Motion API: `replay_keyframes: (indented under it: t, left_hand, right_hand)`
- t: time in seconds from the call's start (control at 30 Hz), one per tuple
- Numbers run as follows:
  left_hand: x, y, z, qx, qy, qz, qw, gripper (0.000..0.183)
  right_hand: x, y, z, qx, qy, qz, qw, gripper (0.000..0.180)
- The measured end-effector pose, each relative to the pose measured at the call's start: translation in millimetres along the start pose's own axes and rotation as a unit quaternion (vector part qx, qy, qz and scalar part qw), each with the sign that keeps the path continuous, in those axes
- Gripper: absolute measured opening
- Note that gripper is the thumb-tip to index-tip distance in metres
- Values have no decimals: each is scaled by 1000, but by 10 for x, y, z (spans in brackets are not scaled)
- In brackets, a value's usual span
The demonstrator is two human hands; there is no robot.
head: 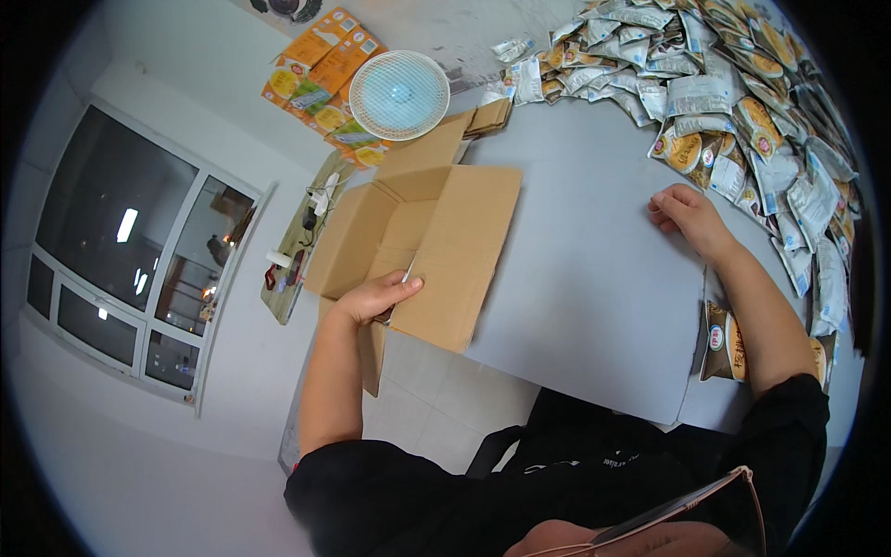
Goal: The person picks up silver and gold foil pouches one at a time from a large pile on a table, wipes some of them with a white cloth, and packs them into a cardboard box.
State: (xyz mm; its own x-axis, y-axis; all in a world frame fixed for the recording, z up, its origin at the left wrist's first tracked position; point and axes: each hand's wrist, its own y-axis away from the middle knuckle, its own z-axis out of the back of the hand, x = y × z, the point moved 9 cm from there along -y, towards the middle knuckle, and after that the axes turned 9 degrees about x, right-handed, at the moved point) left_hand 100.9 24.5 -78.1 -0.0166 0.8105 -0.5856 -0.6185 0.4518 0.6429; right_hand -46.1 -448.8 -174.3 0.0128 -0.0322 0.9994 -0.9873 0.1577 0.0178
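Observation:
An open cardboard box (pixel 459 257) with its flaps spread stands at the left end of the grey table (pixel 592 278). My left hand (pixel 379 296) is at the box's near side, thumb over the edge by a flap; its fingers are inside, partly hidden, with a bit of a packet's silvery edge and dark film showing under them. My right hand (pixel 686 212) hovers over the table at the right, fingers loosely curled, and no object shows in it. Beyond and right of it lies a large heap of snack packets (pixel 703 94). One brown packet (pixel 722 341) lies beside my right forearm.
Behind the box are a round fan with a white guard (pixel 399 95) and stacked orange printed cartons (pixel 327 76). Folded cardboard (pixel 489 117) lies near the fan. A narrow ledge (pixel 282 303) at left bears a power strip (pixel 324 195) and small items.

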Motion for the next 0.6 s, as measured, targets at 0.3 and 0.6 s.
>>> replay_keyframes:
  t: [0.3,0.6]
  left_hand:
    - [54,-45,66,-17,-63,35,997,72]
    - [-152,22,150,-166,-138,-155,964,60]
  right_hand:
    - [-26,-28,-10,-9,6,1,1000,29]
    - [-55,-156,22,-13,18,-1,1000,35]
